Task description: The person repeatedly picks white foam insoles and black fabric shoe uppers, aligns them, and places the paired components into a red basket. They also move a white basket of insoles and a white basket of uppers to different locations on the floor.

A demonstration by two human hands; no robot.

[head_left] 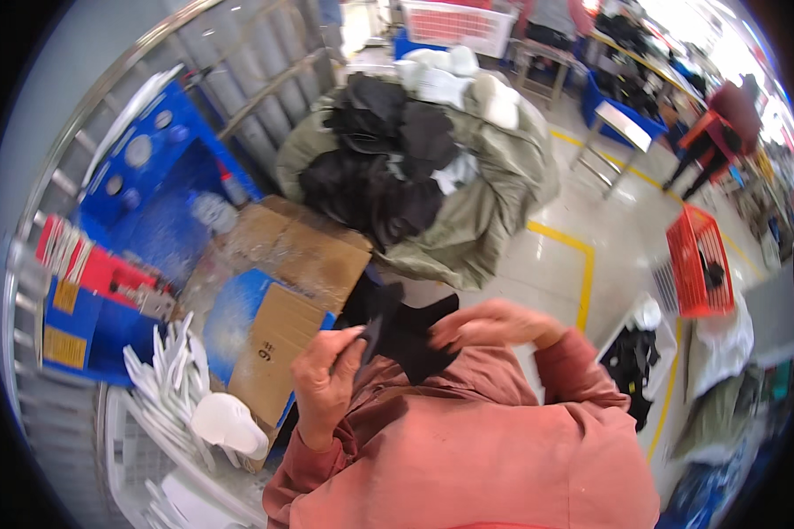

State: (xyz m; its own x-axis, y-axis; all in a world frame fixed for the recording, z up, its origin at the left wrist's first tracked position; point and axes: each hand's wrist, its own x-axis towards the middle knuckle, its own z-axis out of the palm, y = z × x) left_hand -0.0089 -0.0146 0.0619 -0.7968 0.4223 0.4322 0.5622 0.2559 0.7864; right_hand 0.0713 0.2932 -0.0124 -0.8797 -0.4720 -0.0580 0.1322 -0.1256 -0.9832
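Note:
In front of my lap is a dark, soft-looking piece of black material (412, 333), with a wide notched outline. My left hand (326, 375) pinches its left side between thumb and fingers, where a flap stands up. Over its right edge lies my right hand (494, 324), slightly smeared by motion, with the fingertips closed against the material. Whether this is one piece or two laid together, I cannot tell. Beyond my hands, a heap of similar black pieces (379, 189) lies on a large olive-green sack (494, 207).
Left of me are flattened cardboard (284, 353), a blue box (163, 159) and a white crate (141, 441) of thin white pieces. White rounded pieces (441, 84) top the sack. Rightward stand a red basket (699, 264), a stool (622, 123) and a person (732, 123).

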